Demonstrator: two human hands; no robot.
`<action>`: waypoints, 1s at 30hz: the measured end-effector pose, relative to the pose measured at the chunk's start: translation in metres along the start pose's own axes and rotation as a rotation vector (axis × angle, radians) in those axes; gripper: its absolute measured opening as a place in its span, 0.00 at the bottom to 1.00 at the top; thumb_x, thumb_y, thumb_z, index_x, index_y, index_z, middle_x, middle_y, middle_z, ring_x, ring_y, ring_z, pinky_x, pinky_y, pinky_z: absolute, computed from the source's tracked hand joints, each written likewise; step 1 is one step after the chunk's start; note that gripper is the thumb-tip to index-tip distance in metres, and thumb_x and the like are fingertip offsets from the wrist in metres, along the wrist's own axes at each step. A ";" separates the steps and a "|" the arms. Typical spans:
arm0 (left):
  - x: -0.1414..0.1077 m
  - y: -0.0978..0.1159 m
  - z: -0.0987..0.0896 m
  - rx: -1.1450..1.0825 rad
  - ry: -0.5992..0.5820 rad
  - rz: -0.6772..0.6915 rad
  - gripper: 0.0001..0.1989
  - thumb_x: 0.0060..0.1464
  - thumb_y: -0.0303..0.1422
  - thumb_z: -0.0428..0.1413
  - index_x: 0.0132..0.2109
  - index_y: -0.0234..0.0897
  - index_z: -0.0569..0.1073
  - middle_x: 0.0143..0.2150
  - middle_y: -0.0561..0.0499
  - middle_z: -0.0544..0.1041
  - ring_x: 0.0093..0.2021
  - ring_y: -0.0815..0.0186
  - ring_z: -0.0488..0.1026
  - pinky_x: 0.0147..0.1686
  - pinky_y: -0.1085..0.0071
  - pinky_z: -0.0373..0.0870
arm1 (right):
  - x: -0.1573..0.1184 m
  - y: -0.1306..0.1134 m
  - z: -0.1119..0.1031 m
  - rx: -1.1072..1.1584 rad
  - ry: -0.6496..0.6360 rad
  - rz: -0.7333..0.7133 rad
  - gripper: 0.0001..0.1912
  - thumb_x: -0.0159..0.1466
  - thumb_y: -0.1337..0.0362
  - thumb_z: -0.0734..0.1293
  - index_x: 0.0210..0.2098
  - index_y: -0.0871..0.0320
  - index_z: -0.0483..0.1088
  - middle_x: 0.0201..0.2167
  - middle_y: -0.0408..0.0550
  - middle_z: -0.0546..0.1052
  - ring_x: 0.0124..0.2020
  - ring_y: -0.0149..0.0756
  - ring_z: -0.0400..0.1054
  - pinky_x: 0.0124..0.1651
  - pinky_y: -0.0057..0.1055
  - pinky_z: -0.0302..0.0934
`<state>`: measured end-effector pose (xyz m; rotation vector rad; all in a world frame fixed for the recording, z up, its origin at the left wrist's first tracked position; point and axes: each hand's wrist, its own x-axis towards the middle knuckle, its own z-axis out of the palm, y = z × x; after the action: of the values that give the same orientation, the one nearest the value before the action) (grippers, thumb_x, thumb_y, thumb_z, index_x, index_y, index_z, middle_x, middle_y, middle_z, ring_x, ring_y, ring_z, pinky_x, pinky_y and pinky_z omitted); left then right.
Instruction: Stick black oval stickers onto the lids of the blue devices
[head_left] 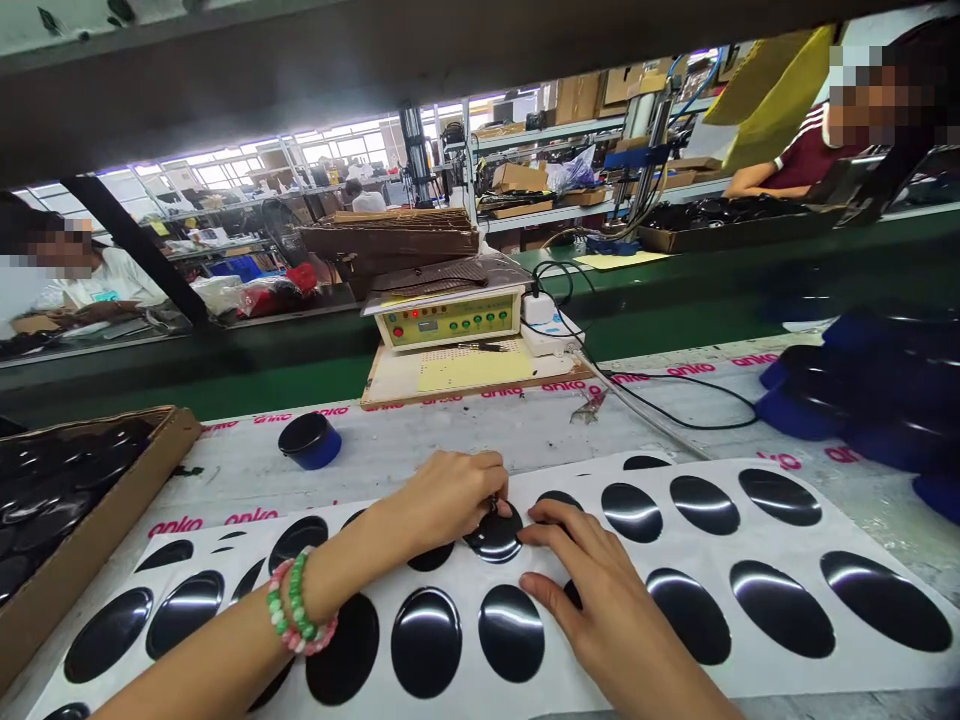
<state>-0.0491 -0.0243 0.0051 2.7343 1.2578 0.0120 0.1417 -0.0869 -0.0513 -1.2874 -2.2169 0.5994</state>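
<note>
A white sheet [577, 640] bearing rows of glossy black round discs lies across the bench in front of me. My left hand [457, 490], with green and pink bead bracelets [298, 605] at the wrist, has its fingertips pinched above one black disc [495, 543]. Something small and dark shows between those fingers; I cannot make out what it is. At the right edge of that same disc, the fingertips of my right hand [592, 570] rest with the fingers apart, thumb lower down on the sheet.
A blue and black cup-shaped part [310, 441] stands behind the sheet. Many similar blue parts [877, 390] are heaped at right. A cardboard box [176, 440] of black parts sits at left. Behind are a control box [454, 318], cables and two co-workers.
</note>
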 end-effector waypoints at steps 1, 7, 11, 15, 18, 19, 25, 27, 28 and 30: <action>-0.001 0.001 0.000 -0.002 0.002 -0.008 0.07 0.55 0.23 0.52 0.36 0.38 0.73 0.38 0.54 0.76 0.33 0.67 0.74 0.28 0.75 0.62 | 0.000 0.000 0.000 -0.001 -0.004 0.000 0.12 0.64 0.67 0.63 0.46 0.52 0.69 0.53 0.51 0.69 0.53 0.46 0.64 0.52 0.47 0.63; -0.010 0.010 -0.002 0.034 0.017 -0.040 0.07 0.58 0.25 0.51 0.40 0.37 0.72 0.40 0.52 0.75 0.35 0.65 0.75 0.28 0.73 0.64 | -0.001 0.001 0.000 0.012 0.004 0.005 0.12 0.64 0.66 0.63 0.47 0.52 0.68 0.53 0.51 0.68 0.53 0.46 0.64 0.52 0.47 0.63; -0.015 0.012 0.003 0.075 0.052 -0.016 0.12 0.60 0.28 0.50 0.50 0.39 0.71 0.45 0.48 0.74 0.37 0.62 0.75 0.28 0.71 0.67 | 0.000 0.001 0.000 0.020 -0.008 0.002 0.12 0.64 0.67 0.62 0.48 0.53 0.68 0.53 0.52 0.68 0.53 0.46 0.63 0.52 0.48 0.62; -0.018 0.007 0.014 0.075 0.129 0.055 0.10 0.62 0.29 0.49 0.45 0.37 0.74 0.40 0.47 0.76 0.36 0.62 0.75 0.28 0.71 0.67 | -0.001 -0.001 -0.001 0.025 -0.010 0.013 0.12 0.64 0.67 0.62 0.47 0.53 0.68 0.53 0.52 0.68 0.54 0.46 0.63 0.53 0.47 0.61; -0.024 0.004 0.022 0.045 0.226 0.114 0.12 0.63 0.30 0.47 0.42 0.34 0.75 0.37 0.46 0.76 0.34 0.63 0.74 0.29 0.70 0.66 | 0.000 -0.001 -0.002 0.031 -0.011 0.019 0.12 0.63 0.68 0.63 0.47 0.53 0.67 0.53 0.52 0.68 0.54 0.46 0.63 0.53 0.46 0.61; -0.027 0.003 0.024 0.026 0.258 0.135 0.12 0.64 0.30 0.46 0.41 0.34 0.75 0.36 0.46 0.76 0.33 0.64 0.73 0.29 0.71 0.66 | 0.000 -0.002 -0.002 0.035 -0.011 0.019 0.13 0.63 0.69 0.63 0.47 0.53 0.67 0.53 0.52 0.68 0.54 0.45 0.63 0.53 0.46 0.62; -0.054 -0.002 0.015 -0.200 0.446 0.149 0.14 0.61 0.37 0.51 0.29 0.34 0.70 0.35 0.47 0.75 0.32 0.68 0.71 0.30 0.74 0.65 | 0.000 -0.001 -0.001 -0.009 -0.012 -0.025 0.15 0.64 0.69 0.62 0.50 0.53 0.67 0.52 0.52 0.68 0.52 0.44 0.65 0.52 0.45 0.63; -0.069 -0.008 0.001 -0.268 0.507 0.073 0.15 0.61 0.36 0.50 0.27 0.35 0.66 0.34 0.48 0.72 0.31 0.69 0.70 0.30 0.74 0.65 | -0.001 0.004 0.001 -0.060 0.006 -0.069 0.17 0.65 0.68 0.61 0.52 0.50 0.68 0.52 0.52 0.68 0.52 0.45 0.65 0.51 0.46 0.64; -0.078 -0.012 -0.007 -0.303 0.544 0.023 0.16 0.62 0.35 0.49 0.26 0.36 0.65 0.33 0.48 0.71 0.30 0.70 0.69 0.29 0.74 0.65 | -0.001 0.007 0.001 -0.085 0.022 -0.088 0.17 0.65 0.67 0.61 0.53 0.49 0.69 0.52 0.53 0.68 0.51 0.46 0.65 0.50 0.47 0.65; -0.098 -0.017 -0.023 -0.431 0.640 -0.103 0.16 0.62 0.34 0.48 0.24 0.36 0.63 0.34 0.50 0.69 0.30 0.70 0.67 0.29 0.75 0.64 | -0.002 0.014 0.001 -0.127 0.065 -0.126 0.17 0.66 0.66 0.61 0.52 0.47 0.70 0.52 0.54 0.68 0.50 0.47 0.66 0.47 0.48 0.66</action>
<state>-0.1271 -0.0851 0.0301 2.3435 1.3170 1.0828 0.1516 -0.0824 -0.0607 -1.1994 -2.2933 0.3696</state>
